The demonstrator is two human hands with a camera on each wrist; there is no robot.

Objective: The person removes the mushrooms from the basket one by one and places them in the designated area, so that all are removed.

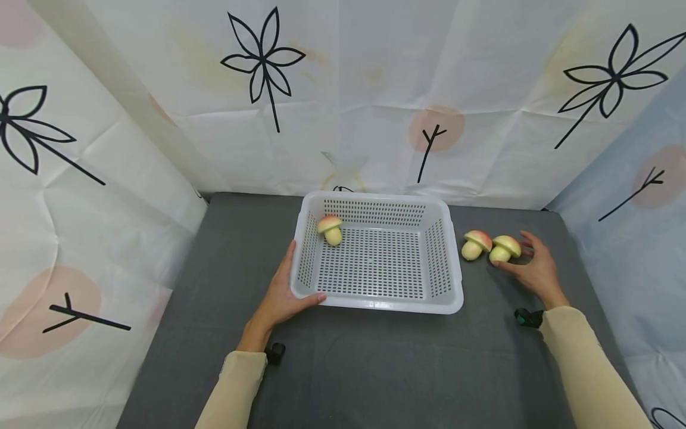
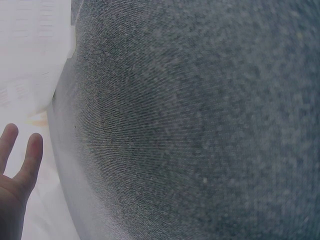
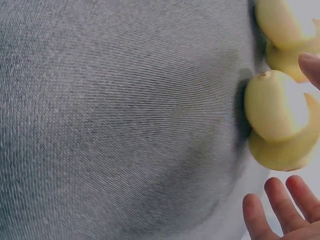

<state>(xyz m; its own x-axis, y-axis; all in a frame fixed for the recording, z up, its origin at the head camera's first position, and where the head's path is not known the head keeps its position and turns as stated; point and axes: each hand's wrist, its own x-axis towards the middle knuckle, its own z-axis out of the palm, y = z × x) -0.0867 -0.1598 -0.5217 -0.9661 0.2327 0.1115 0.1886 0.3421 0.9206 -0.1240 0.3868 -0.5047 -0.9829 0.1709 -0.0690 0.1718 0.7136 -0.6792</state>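
A white plastic basket [image 1: 370,304] with perforated walls stands on the grey table. One toy mushroom [image 1: 330,230], with a pale stem and a yellow-red cap, lies inside at its left. My left hand [image 1: 281,295] is at the basket's near left corner, thumb along the front rim and straight fingers beside the left wall. Right of the basket, a second mushroom [image 1: 474,245] and a third mushroom [image 1: 504,248] lie side by side. Around the third one my right hand [image 1: 536,271] is spread, thumb by the stem and fingertips [image 3: 275,186] just off the cap.
Grey cloth [image 1: 375,369] covers the table. White fabric with leaf drawings [image 1: 370,89] hangs behind it and along both sides. A dark band with a small device sits on each wrist, the right device [image 1: 529,317] close over the cloth.
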